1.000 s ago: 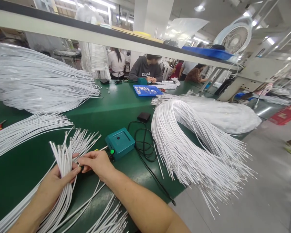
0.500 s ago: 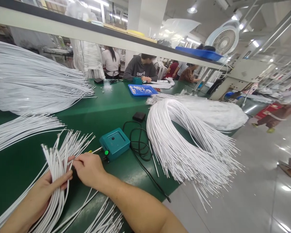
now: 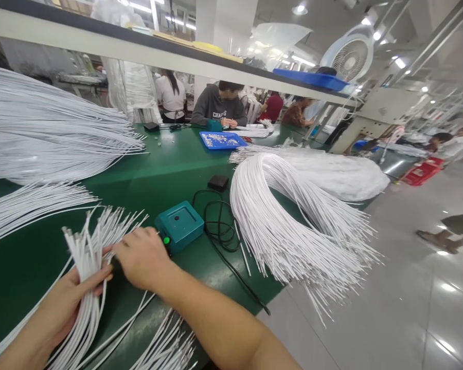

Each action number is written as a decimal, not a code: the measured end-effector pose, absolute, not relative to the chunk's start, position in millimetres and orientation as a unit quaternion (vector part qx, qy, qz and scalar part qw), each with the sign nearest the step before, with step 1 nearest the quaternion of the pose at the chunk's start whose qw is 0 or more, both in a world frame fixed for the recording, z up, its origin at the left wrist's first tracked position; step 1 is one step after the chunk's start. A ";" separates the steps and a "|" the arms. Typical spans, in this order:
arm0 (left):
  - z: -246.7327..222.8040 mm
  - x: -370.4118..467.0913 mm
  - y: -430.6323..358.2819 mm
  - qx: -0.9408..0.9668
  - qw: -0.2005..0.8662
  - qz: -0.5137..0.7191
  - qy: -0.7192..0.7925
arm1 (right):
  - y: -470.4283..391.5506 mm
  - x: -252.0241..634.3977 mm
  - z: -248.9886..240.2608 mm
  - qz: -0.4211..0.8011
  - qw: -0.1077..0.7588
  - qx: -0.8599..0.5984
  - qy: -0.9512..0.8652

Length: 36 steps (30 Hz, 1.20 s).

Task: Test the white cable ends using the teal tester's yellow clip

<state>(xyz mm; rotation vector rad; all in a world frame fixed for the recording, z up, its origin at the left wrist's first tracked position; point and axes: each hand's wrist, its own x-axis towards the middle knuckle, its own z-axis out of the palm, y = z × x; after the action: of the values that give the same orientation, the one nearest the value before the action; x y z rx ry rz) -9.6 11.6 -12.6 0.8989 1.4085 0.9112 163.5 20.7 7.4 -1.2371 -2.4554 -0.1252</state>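
Note:
My left hand (image 3: 75, 295) is wrapped round a bundle of thin white cables (image 3: 88, 267), their bare tips fanning upward above the fingers. Just to the right, my right hand (image 3: 141, 259) is closed with its knuckles toward me; whatever its fingers pinch is hidden behind them. That hand is right by the front of a teal box-shaped device (image 3: 182, 226) with a green button, and it covers the shaft on the device's front. More white cables (image 3: 165, 341) lie below my right forearm.
A bent bundle of white cables (image 3: 254, 205) overhangs the green table's (image 3: 154, 172) right edge. A black cord (image 3: 219, 226) coils behind the device, near a small black box (image 3: 218, 182). Cable heaps (image 3: 42, 128) lie left. A blue tray (image 3: 221, 140) sits ahead; a person (image 3: 219, 105) is seated opposite.
My right hand has risen slightly toward the teal device and now hides its metal shaft. The left hand keeps its hold on the cables. The whole view has shifted slightly.

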 end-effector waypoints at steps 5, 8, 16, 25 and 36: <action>-10.1 -0.3 14.9 0.412 0.593 0.435 0.538 | 34.3 176.1 14.3 -0.032 0.160 -0.507 -0.846; -11.4 -0.7 19.0 0.435 0.589 0.452 0.511 | 45.3 176.5 9.6 -0.017 0.153 -0.493 -0.856; -14.5 -2.6 19.6 0.454 0.579 0.448 0.507 | 49.7 176.6 12.6 -0.005 0.164 -0.486 -0.858; -16.3 2.2 22.6 0.448 0.548 0.436 0.556 | 53.4 175.5 11.6 -0.025 0.162 -0.502 -0.849; -13.3 0.1 10.8 0.478 0.514 0.366 0.611 | 39.5 184.9 18.2 -0.039 0.204 -0.577 -0.790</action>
<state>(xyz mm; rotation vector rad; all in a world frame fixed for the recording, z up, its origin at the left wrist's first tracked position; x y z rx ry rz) 0.1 10.8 -13.3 1.1490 1.4687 0.8797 184.9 39.5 18.2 -1.6097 -2.2041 -0.1080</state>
